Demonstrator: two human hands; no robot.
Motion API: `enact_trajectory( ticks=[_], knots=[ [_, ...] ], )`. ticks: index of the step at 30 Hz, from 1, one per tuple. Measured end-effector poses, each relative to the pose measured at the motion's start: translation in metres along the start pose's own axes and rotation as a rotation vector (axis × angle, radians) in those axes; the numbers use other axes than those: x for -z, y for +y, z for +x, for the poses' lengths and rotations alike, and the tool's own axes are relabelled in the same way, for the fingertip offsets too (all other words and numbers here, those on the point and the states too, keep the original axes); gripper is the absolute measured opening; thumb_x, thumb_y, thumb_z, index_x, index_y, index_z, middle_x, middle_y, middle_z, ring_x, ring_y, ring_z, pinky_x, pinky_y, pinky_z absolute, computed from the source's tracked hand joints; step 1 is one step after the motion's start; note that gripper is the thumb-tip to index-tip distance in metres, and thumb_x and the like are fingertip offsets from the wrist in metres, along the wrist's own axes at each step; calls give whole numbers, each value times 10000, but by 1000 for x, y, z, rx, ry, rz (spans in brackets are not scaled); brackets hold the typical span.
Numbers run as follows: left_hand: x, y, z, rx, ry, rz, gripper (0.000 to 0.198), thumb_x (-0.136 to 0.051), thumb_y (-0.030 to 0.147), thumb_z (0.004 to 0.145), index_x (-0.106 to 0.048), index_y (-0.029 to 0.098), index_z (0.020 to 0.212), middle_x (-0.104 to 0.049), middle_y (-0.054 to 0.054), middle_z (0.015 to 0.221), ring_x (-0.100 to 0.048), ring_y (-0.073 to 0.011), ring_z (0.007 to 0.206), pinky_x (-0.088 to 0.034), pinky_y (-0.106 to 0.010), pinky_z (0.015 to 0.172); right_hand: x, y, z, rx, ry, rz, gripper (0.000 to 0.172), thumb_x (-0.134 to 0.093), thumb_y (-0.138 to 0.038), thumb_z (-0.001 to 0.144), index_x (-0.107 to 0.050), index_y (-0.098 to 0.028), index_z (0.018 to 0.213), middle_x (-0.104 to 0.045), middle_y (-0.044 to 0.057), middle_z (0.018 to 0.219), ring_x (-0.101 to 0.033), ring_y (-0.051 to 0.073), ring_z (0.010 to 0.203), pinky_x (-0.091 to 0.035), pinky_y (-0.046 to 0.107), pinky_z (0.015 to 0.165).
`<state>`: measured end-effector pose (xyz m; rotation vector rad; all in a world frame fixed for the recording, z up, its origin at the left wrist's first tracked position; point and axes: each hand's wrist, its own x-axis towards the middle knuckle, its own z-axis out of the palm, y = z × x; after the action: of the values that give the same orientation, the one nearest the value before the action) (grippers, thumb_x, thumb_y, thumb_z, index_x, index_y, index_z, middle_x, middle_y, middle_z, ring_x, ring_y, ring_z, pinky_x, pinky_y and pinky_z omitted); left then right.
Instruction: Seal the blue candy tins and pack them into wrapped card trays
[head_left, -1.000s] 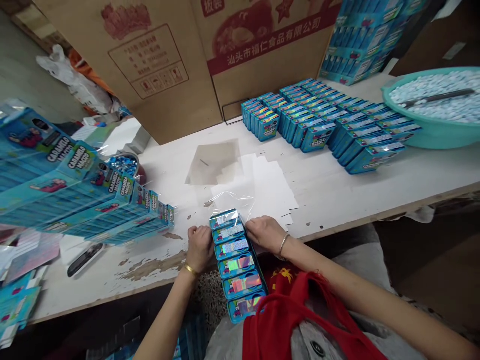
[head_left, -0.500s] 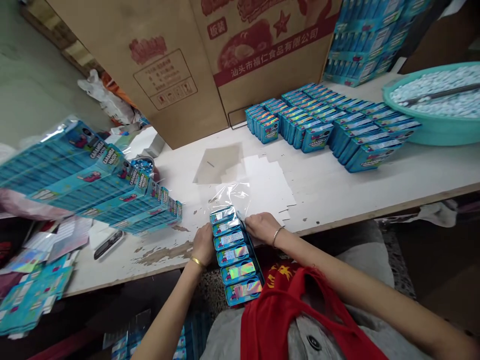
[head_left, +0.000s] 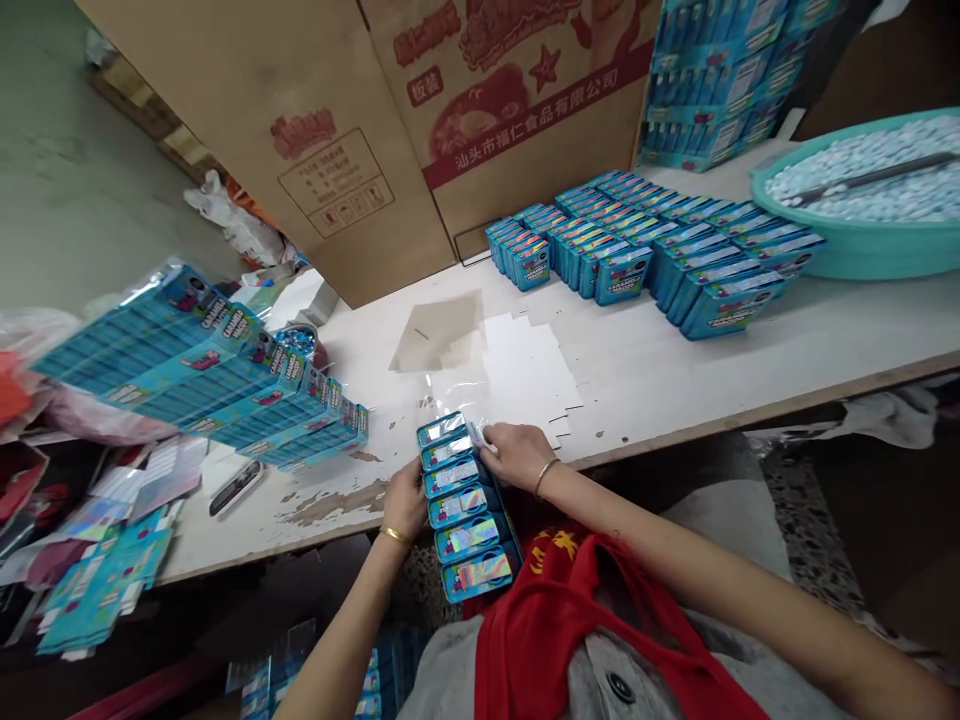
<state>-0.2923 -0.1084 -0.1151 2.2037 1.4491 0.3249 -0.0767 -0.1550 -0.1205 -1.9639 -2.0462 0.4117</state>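
Observation:
A row of several small blue candy boxes (head_left: 462,508), with shiny strips on their tops, sits at the table's front edge and juts out towards my body. Clear plastic film (head_left: 455,392) lies loose beyond its far end. My left hand (head_left: 405,500) is closed against the left side of the row, its fingertips partly hidden behind the boxes. On the other side, my right hand (head_left: 519,456) is curled with thumb and finger pinched on a bit of clear film beside the far boxes.
White sheets (head_left: 529,370) and a translucent sheet (head_left: 442,330) lie beyond the row. Stacked blue packs (head_left: 202,370) and a black cutter (head_left: 236,487) are left. Boxes in rows (head_left: 622,275) and a turquoise basin (head_left: 862,250) of white candies stand right. A large carton (head_left: 390,220) is behind.
The view has shifted slightly. My right hand has turned a little and its pinch sits nearer the row's far right corner. My left hand keeps its hold on the boxes.

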Motion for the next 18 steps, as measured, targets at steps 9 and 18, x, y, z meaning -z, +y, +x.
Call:
enact_trajectory(
  ticks=[9, 18],
  knots=[
    [-5, -21, -31, -425, 44, 159, 256, -392, 289, 882, -612, 184, 803, -666, -87, 775, -610, -190, 711, -441, -272, 633, -20, 11, -30, 345, 141, -40, 242, -410, -193, 903, -606, -145, 769, -646, 67, 734, -543, 151, 636, -238, 313, 588],
    [-4, 1, -89, -565, -10, 280, 212, -390, 181, 876, -577, 202, 777, -613, -55, 667, -560, -163, 605, -394, -265, 558, -19, 19, -66, 570, 137, 13, 151, -467, -148, 819, -560, -165, 701, -620, 40, 661, -485, 132, 556, -204, 315, 559]
  ],
)
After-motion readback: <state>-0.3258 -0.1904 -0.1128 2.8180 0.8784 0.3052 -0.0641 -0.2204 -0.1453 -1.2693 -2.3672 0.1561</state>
